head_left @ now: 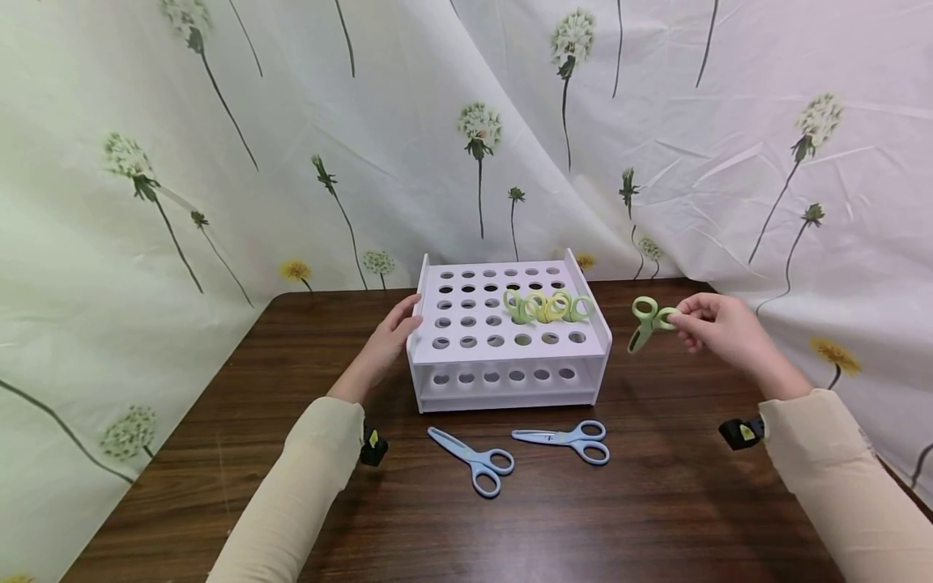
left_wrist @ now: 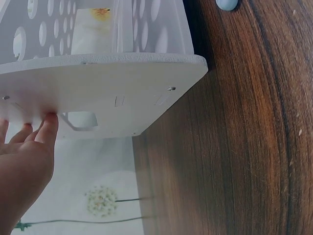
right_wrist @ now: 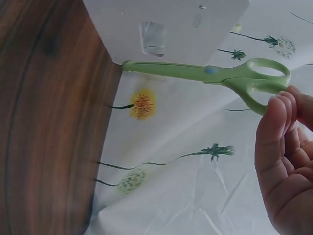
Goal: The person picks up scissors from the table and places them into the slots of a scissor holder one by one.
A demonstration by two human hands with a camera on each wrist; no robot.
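My right hand (head_left: 717, 328) pinches one handle loop of green scissors (right_wrist: 195, 72), held in the air right of the white rack (head_left: 510, 355). Their blades point down in the head view. My left hand (head_left: 394, 332) touches the rack's left side panel (left_wrist: 107, 93) with extended fingers, thumb toward the top surface. Yellow scissors handles (head_left: 548, 308) stick up from holes in the rack's right half, with green handles (head_left: 581, 309) beside them; their blades are hidden. On the table before the rack lie blue scissors (head_left: 477, 460) and a second blue pair (head_left: 572, 437).
The rack has rows of round holes on its top and a lower shelf with holes. It stands on a dark wooden table (head_left: 291, 453). A white curtain (head_left: 364, 121) with printed dandelions hangs behind and at both sides.
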